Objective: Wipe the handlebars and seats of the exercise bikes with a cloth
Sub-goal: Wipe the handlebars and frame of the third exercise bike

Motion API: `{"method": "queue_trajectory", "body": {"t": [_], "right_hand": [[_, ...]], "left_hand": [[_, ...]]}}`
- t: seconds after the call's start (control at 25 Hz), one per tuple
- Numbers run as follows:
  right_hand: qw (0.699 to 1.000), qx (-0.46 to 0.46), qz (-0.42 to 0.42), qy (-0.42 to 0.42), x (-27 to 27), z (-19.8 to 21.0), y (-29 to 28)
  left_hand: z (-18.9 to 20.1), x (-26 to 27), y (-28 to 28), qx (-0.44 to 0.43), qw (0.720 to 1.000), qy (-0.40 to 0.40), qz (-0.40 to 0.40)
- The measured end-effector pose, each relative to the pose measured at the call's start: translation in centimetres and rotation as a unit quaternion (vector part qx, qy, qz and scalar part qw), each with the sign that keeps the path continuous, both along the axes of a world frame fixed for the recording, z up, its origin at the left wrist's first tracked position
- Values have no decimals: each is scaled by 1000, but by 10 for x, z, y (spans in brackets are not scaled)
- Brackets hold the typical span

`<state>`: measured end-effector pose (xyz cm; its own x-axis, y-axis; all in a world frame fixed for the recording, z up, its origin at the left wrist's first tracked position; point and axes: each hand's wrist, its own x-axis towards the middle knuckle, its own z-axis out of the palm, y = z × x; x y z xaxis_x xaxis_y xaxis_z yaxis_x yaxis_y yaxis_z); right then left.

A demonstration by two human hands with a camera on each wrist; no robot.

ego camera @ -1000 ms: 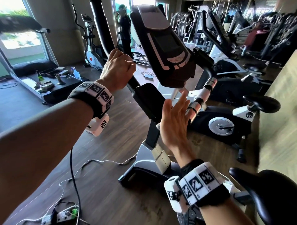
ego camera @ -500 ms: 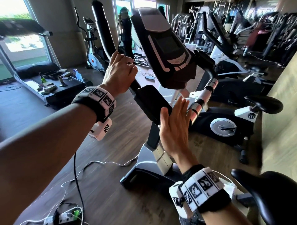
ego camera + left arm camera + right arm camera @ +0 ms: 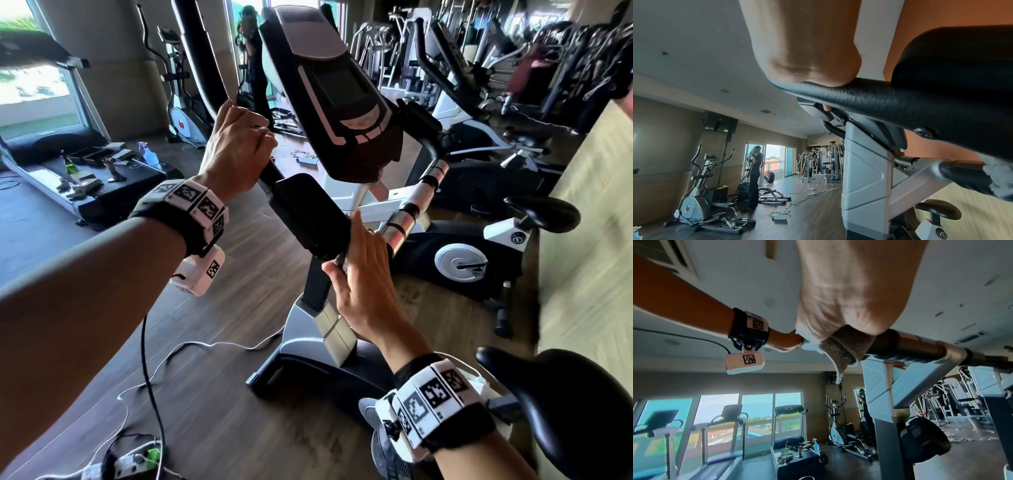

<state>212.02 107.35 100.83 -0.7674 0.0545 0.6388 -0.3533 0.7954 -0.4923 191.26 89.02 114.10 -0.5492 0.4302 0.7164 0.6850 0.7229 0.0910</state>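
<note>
Left hand still grips the left handlebar beside the console, fingers curled round it. Right hand has dropped lower, fingers straight, pressing the cloth onto the right handlebar below the console.

Dark wood floor, bright windows, treadmills beneath.

Black handlebar with silver bands, grey-brown cloth, black seat.
</note>
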Motion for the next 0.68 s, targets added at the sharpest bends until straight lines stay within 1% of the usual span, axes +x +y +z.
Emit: {"method": "queue_trajectory", "body": {"t": [0.08,0.16,0.24,0.28,0.32,0.4,0.44,0.48,0.52,0.56,0.6,0.64,0.68], "right_hand": [[999,1,25,22,0,-2,10],[999,-19,47,-1,1,0,15],[993,-69,90,-34,3,6,25],[989,-96,103,-38,5,10,35],[988,-117,100,-24,8,16,46],[987,-146,44,58,12,29,71],[984,-147,2,97,10,35,85],[983,-142,-25,111,5,41,96],[986,-126,-23,102,-2,43,103],[994,-85,4,70,-10,44,103],[999,-13,35,31,-15,39,97],[996,65,54,9,-18,29,85],[991,120,62,11,-19,17,73]], "left_hand": [[2,0,0,3,1000,-1,3],[4,2,0,-9,1000,-14,10],[6,3,1,-34,999,-25,21],[8,2,2,-45,998,-29,32],[11,1,2,-61,996,-35,48],[18,5,7,-95,989,-66,88],[22,9,14,-104,983,-102,110],[25,17,23,-104,974,-149,134],[26,24,32,-104,961,-205,150],[26,29,42,-114,945,-259,162],[23,31,51,-136,930,-295,171],[19,31,55,-169,918,-309,181],[16,29,55,-205,910,-305,191]]}}
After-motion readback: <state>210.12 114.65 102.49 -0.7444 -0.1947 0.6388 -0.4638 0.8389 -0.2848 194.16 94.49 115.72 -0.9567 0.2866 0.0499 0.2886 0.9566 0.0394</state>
